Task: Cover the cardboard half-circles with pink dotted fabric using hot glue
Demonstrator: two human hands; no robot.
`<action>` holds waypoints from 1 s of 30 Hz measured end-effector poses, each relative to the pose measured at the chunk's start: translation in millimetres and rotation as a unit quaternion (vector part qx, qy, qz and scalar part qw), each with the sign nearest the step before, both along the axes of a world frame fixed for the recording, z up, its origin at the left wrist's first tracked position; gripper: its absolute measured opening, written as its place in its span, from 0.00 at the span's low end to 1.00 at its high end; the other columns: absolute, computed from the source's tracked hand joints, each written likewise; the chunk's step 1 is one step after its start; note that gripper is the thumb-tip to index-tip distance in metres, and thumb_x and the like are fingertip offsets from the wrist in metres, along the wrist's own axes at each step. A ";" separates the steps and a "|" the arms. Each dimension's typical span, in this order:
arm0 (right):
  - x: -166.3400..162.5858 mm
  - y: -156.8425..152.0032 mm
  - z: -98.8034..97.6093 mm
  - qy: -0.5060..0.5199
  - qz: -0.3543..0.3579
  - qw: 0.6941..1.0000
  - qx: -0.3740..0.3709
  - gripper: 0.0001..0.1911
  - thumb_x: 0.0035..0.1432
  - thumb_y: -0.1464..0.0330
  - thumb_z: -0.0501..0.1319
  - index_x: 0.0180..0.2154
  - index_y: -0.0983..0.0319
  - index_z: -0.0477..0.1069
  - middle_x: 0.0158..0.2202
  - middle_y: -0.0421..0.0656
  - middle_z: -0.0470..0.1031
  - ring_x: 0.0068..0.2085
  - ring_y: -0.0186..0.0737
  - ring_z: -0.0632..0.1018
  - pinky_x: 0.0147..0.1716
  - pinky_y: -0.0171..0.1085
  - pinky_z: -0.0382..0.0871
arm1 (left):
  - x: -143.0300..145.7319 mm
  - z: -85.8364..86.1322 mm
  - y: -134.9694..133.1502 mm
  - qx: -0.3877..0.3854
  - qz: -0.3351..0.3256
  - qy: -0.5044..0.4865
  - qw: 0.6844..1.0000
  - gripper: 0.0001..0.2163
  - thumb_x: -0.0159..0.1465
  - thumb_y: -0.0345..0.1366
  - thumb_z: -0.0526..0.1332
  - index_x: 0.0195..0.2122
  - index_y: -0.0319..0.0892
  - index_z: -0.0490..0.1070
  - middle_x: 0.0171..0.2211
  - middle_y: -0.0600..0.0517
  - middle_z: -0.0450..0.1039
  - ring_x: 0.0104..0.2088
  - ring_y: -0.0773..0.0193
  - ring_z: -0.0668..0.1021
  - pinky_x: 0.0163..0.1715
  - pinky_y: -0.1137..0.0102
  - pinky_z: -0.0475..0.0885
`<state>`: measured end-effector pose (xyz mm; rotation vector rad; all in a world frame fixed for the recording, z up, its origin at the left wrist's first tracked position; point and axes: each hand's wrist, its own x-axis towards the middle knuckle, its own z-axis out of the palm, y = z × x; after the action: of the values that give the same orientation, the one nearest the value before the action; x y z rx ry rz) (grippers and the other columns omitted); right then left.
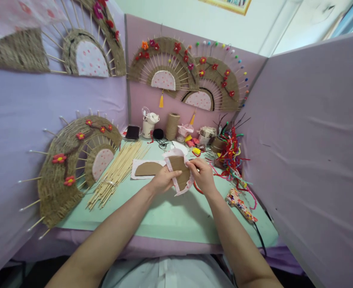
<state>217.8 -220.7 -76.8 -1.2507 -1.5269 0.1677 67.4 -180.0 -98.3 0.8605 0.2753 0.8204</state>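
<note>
Left fingers (175, 174) clamp the card (182, 182); right fingers (193, 164) pinch the cover (176, 152) along its right edge, best folded taut in small pleats.

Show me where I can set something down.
Mostly bare: the green tabletop between the stick bundle and the patterned glue gun, nearer the camera than the held cardboard. Crowded: the back, from the twine spool to the tangled pipe cleaners.

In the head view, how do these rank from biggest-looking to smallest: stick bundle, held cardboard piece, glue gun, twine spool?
1. Stick bundle
2. Held cardboard piece
3. Glue gun and twine spool: too alike to rank; the gun lies nearer the camera.
</note>
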 end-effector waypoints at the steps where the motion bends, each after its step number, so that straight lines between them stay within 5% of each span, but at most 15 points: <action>1: 0.7 0.2 -0.9 0.031 0.011 0.999 -0.019 0.12 0.54 0.59 0.61 0.26 0.60 0.75 0.26 0.41 0.72 0.31 0.38 0.70 0.33 0.36 0.62 | -0.1 0.3 0.1 0.001 -0.001 0.001 1.000 0.18 0.49 0.29 0.68 0.42 0.37 0.72 0.40 0.43 0.77 0.45 0.52 0.77 0.51 0.56 0.65; 6: 6.4 0.1 -4.6 0.225 0.101 0.959 -0.139 0.22 0.54 0.49 0.56 0.29 0.60 0.77 0.26 0.42 0.74 0.30 0.39 0.71 0.28 0.35 0.63 | -1.5 2.5 0.9 0.003 -0.012 -0.001 1.000 0.19 0.51 0.29 0.67 0.45 0.38 0.71 0.42 0.44 0.77 0.43 0.55 0.78 0.50 0.57 0.67; 16: -0.4 5.1 -6.1 0.191 0.053 0.972 -0.125 0.14 0.50 0.57 0.63 0.31 0.61 0.76 0.29 0.40 0.76 0.31 0.37 0.72 0.31 0.34 0.65 | 0.2 -1.9 3.4 -0.004 0.014 -0.008 1.000 0.19 0.51 0.29 0.67 0.45 0.38 0.71 0.43 0.43 0.76 0.45 0.53 0.77 0.50 0.57 0.67; 23: -2.6 5.9 -12.4 0.386 0.125 0.898 -0.168 0.13 0.44 0.61 0.68 0.31 0.61 0.74 0.28 0.39 0.76 0.28 0.35 0.74 0.31 0.35 0.67 | 0.0 3.4 1.2 -0.009 0.032 -0.020 0.999 0.19 0.51 0.29 0.67 0.45 0.37 0.71 0.44 0.43 0.76 0.46 0.52 0.76 0.50 0.56 0.67; 30: -19.3 6.8 -8.2 0.486 0.109 0.847 -0.184 0.11 0.39 0.66 0.68 0.28 0.61 0.71 0.24 0.37 0.75 0.25 0.35 0.73 0.29 0.35 0.67 | 1.8 -0.2 2.0 0.001 0.032 -0.024 0.999 0.18 0.51 0.29 0.67 0.44 0.37 0.71 0.44 0.43 0.76 0.48 0.52 0.76 0.52 0.56 0.66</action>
<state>198.6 -213.9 -85.0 -0.9979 -0.7296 1.1145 69.1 -178.0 -98.5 0.8373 0.2610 0.9001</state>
